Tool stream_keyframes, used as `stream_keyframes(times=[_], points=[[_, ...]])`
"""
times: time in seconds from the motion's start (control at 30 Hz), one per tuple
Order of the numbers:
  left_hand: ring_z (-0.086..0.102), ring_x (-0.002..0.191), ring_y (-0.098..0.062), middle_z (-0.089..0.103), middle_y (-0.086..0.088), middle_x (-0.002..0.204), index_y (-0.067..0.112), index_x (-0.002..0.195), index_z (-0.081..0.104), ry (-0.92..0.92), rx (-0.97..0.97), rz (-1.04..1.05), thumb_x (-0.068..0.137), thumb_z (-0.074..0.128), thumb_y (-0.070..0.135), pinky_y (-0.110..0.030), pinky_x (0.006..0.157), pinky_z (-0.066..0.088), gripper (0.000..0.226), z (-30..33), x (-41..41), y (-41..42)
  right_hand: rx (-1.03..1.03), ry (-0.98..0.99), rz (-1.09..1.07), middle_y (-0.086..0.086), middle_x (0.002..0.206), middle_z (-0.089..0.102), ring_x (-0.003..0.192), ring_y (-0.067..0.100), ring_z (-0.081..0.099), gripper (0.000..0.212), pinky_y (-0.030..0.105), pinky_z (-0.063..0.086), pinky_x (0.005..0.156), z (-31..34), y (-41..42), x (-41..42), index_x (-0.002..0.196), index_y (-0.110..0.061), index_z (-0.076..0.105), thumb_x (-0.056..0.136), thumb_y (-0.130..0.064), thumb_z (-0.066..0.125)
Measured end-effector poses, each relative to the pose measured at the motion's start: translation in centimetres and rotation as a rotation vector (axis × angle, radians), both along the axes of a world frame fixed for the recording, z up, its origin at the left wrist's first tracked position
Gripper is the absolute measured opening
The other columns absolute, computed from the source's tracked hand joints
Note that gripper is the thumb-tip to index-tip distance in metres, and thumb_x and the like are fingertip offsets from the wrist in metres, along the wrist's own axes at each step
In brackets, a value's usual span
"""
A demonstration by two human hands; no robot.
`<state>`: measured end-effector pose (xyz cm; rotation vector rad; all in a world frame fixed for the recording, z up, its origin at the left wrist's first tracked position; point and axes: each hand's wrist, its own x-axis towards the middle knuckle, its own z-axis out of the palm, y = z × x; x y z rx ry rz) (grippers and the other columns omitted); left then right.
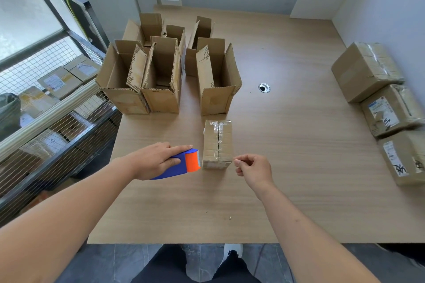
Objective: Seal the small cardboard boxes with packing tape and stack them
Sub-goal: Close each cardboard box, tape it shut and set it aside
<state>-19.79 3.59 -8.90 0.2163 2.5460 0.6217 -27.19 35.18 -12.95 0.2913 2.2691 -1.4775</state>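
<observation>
A small closed cardboard box (217,144) lies on the wooden table (287,167), with clear tape along its top seam. My left hand (153,159) grips a blue and orange tape dispenser (184,163) just left of the box, index finger stretched along its top. My right hand (253,167) hovers just right of the box with fingers curled, thumb and forefinger pinched together; whether they hold tape I cannot tell. Several open, unsealed boxes (161,76) stand at the back left. Three taped boxes (388,108) lie side by side along the right edge.
A round cable hole (264,88) sits in the table's middle. A wire-mesh cart (46,108) holding labelled parcels stands left of the table. White walls close off the back and right. My legs and shoes show below the table's front edge.
</observation>
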Motion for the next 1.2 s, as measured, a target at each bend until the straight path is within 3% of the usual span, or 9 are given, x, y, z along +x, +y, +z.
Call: stream_keyframes(times=[0.2, 0.4, 0.53, 0.67, 0.77, 0.87, 1.0, 1.13, 1.2], points=[[0.046, 0.100, -0.015, 0.049, 0.003, 0.105, 0.058, 0.154, 0.008, 0.006, -0.058, -0.021, 0.108, 0.032, 0.045, -0.034, 0.091, 0.039, 0.053, -1.1, -1.2, -0.2, -0.034, -0.033, 0.005, 0.007, 0.074, 0.073, 0.065, 0.015, 0.067, 0.010, 0.025, 0.060, 0.066, -1.3, 0.1, -0.3, 0.087, -0.008, 0.078, 0.090, 0.000, 0.071], [0.045, 0.097, -0.016, 0.047, 0.003, 0.103, 0.063, 0.150, 0.003, 0.036, -0.106, -0.060, 0.108, 0.031, 0.047, -0.037, 0.091, 0.041, 0.053, -1.7, -2.1, 0.0, -0.082, -0.075, 0.007, 0.005, 0.079, 0.076, 0.070, 0.018, 0.068, 0.011, 0.027, 0.061, 0.072, -2.0, -0.1, -1.1, 0.088, -0.015, 0.079, 0.087, -0.005, 0.078], [0.043, 0.095, -0.018, 0.044, 0.003, 0.102, 0.060, 0.154, 0.004, 0.061, -0.151, -0.101, 0.108, 0.031, 0.047, -0.036, 0.089, 0.041, 0.055, -1.9, -2.5, 0.3, 0.000, -0.036, 0.029, -0.003, 0.088, 0.078, 0.068, 0.009, 0.066, 0.021, 0.026, 0.055, 0.071, -2.3, 0.0, -1.6, 0.100, -0.027, 0.079, 0.081, -0.021, 0.087], [0.044, 0.094, -0.018, 0.045, 0.003, 0.102, 0.065, 0.150, 0.000, 0.068, -0.153, -0.135, 0.108, 0.032, 0.048, -0.035, 0.088, 0.040, 0.056, -2.3, -2.5, 0.4, 0.142, 0.112, 0.123, -0.021, 0.116, 0.065, 0.077, 0.002, 0.065, 0.036, 0.022, 0.053, 0.080, -2.2, 0.0, -1.7, 0.112, -0.035, 0.075, 0.079, -0.035, 0.087], [0.044, 0.094, -0.017, 0.045, 0.003, 0.103, 0.065, 0.150, -0.002, 0.072, -0.141, -0.134, 0.108, 0.031, 0.048, -0.034, 0.088, 0.039, 0.056, -2.4, -2.3, 0.3, 0.147, 0.315, 0.198, -0.015, 0.098, 0.066, 0.062, 0.007, 0.059, 0.028, 0.023, 0.051, 0.067, -1.7, -0.3, -1.4, 0.101, -0.033, 0.070, 0.080, -0.021, 0.084], [0.044, 0.094, -0.017, 0.045, 0.003, 0.104, 0.063, 0.151, -0.001, 0.070, -0.122, -0.128, 0.108, 0.031, 0.048, -0.034, 0.088, 0.040, 0.056, -2.5, -2.3, 0.4, 0.135, 0.496, 0.397, -0.006, 0.087, 0.059, 0.067, 0.012, 0.057, 0.029, 0.022, 0.050, 0.067, -2.0, -1.1, -1.2, 0.094, -0.025, 0.073, 0.072, -0.013, 0.088], [0.043, 0.094, -0.017, 0.044, 0.003, 0.103, 0.064, 0.149, -0.002, 0.065, -0.076, -0.103, 0.107, 0.033, 0.047, -0.035, 0.088, 0.041, 0.057, -3.0, -1.7, 0.4, 0.253, 0.591, 0.461, -0.004, 0.081, 0.053, 0.069, 0.014, 0.048, 0.011, 0.035, 0.047, 0.062, -3.8, -2.0, -1.5, 0.079, -0.015, 0.074, 0.078, -0.010, 0.084], [0.043, 0.095, -0.015, 0.044, 0.006, 0.104, 0.059, 0.154, 0.005, 0.064, -0.003, -0.046, 0.108, 0.035, 0.044, -0.033, 0.088, 0.039, 0.057, -3.3, -0.8, 0.3, 0.312, 0.601, 0.450, -0.004, 0.082, 0.049, 0.070, 0.021, 0.047, 0.026, 0.039, 0.047, 0.058, -4.8, -1.6, -1.9, 0.071, -0.008, 0.060, 0.088, -0.017, 0.077], [0.045, 0.096, -0.015, 0.046, 0.005, 0.105, 0.059, 0.154, 0.008, 0.044, 0.058, -0.005, 0.108, 0.038, 0.043, -0.034, 0.090, 0.040, 0.057, -3.4, -0.3, 0.2, 0.333, 0.607, 0.458, -0.004, 0.083, 0.051, 0.072, 0.022, 0.050, 0.023, 0.039, 0.049, 0.059, -3.9, -1.5, -2.0, 0.071, -0.010, 0.062, 0.086, -0.017, 0.079]])
